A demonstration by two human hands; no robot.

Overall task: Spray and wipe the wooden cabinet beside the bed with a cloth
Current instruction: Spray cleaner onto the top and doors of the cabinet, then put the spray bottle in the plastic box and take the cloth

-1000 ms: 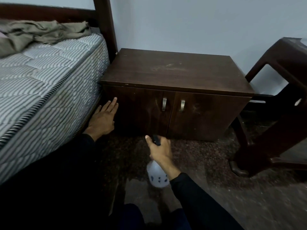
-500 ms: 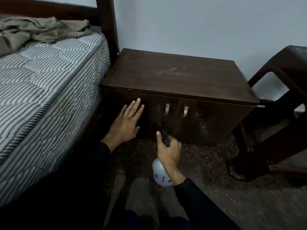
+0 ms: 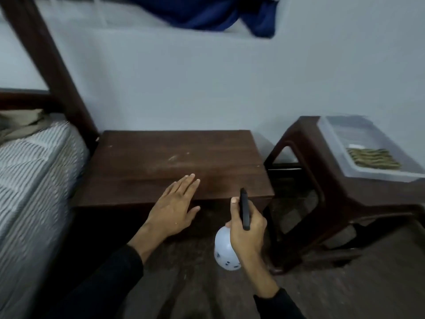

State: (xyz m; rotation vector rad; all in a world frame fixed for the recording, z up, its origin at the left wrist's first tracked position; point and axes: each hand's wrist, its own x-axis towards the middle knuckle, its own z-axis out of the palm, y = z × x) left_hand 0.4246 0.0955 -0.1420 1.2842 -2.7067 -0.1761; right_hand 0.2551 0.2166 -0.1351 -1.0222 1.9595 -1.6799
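Observation:
A dark wooden cabinet (image 3: 174, 157) stands against the pale wall, between the bed and a stool. Its top is dusty with pale smudges; its doors are out of sight below the front edge. My left hand (image 3: 174, 208) is flat and empty, fingers reaching over the cabinet's front edge. My right hand (image 3: 247, 226) grips a white spray bottle (image 3: 223, 249) with a black head, nozzle aimed at the cabinet top near its front right corner. No cloth lies on the cabinet.
The bed's striped mattress (image 3: 30, 192) and dark bedpost (image 3: 50, 65) are at left, with an olive sheet (image 3: 20, 123) on it. A brown stool (image 3: 326, 192) at right holds a clear plastic bin (image 3: 363, 146) with folded fabric inside. A blue cloth (image 3: 207, 14) hangs high on the wall.
The view has tilted up, hiding the cabinet doors. My left hand rose from the cabinet's front to its top edge. My right hand lifted the spray bottle toward the top.

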